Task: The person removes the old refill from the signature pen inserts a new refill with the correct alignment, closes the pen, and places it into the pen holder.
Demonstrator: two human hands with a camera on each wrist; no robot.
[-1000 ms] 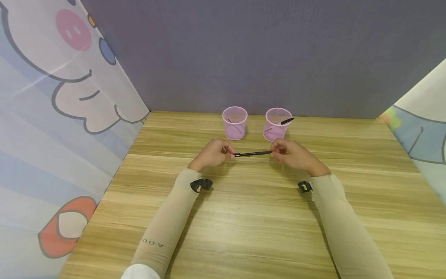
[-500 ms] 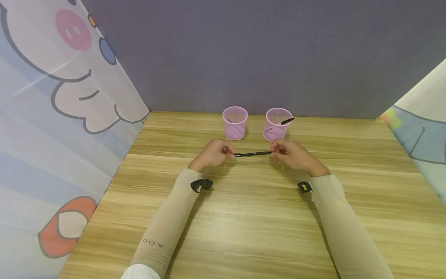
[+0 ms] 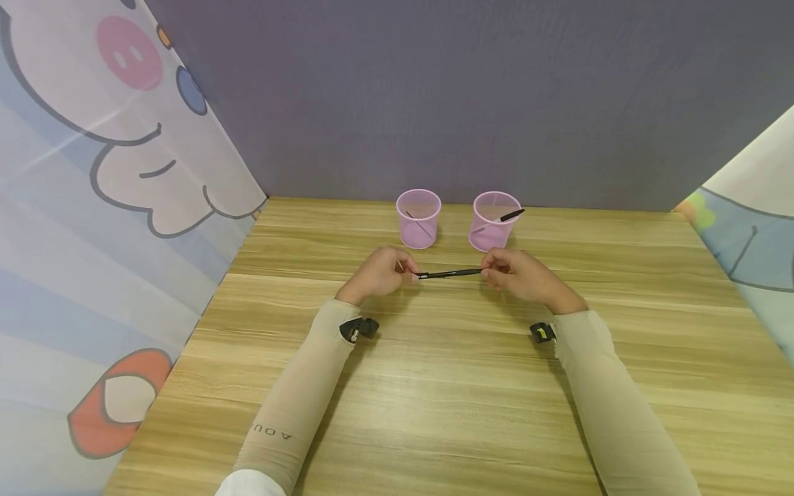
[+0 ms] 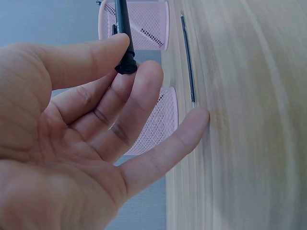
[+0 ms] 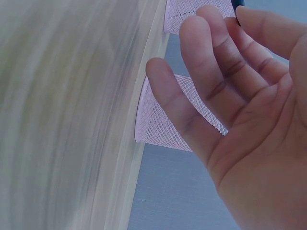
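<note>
A slim black pen (image 3: 449, 274) is held level between both hands, over the wooden table. My left hand (image 3: 386, 272) pinches its clip end between thumb and fingers; in the left wrist view the end of the black barrel (image 4: 123, 28) shows there. The opposite, narrower end sits in the thumb-and-finger pinch of my right hand (image 3: 515, 274), its tip covered by the fingers. Below the left hand, a thin dark stick like a pen refill (image 4: 188, 60) lies on the table near the little finger.
Behind the hands stand two pink mesh cups. The left cup (image 3: 418, 238) contains a thin dark stick; from the right cup (image 3: 489, 239) leans a pen with a black end (image 3: 512, 215). A grey panel (image 3: 471, 103) rises along the table's back edge.
</note>
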